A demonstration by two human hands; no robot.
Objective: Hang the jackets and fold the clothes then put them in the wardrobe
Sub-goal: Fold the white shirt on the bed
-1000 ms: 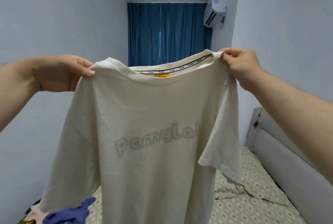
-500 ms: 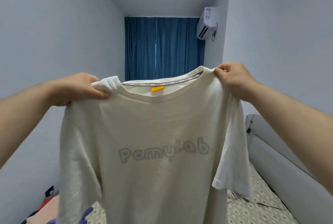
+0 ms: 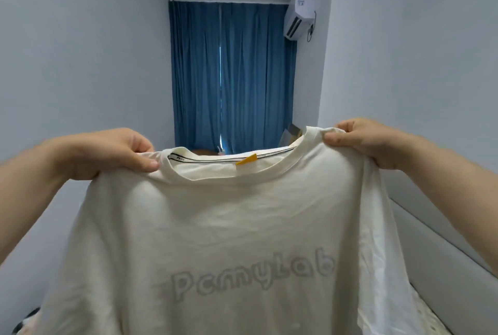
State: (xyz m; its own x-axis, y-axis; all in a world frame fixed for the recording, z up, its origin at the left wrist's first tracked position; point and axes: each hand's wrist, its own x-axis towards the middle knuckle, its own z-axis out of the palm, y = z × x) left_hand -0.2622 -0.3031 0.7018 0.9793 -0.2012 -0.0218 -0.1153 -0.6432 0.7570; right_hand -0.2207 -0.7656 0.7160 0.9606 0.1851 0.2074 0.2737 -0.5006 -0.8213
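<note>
A cream T-shirt [image 3: 229,227] with grey lettering across the chest and a small orange tag inside the collar hangs spread out in front of me. My left hand [image 3: 107,154] pinches its left shoulder beside the collar. My right hand [image 3: 366,140] grips the right shoulder at about the same height. The shirt fills the lower half of the view and hides most of what lies below it. No wardrobe or jacket is in sight.
A padded grey headboard [image 3: 444,248] runs along the right wall, with a strip of patterned bedding [image 3: 431,318] below it. Blue curtains [image 3: 231,78] close the far end of the narrow room, an air conditioner [image 3: 299,11] above them. A dark item [image 3: 27,321] shows at bottom left.
The shirt and both hands sit lower in the view and closer to me than a second ago. The clothes pile at bottom left and most of the bed are now hidden behind the shirt.
</note>
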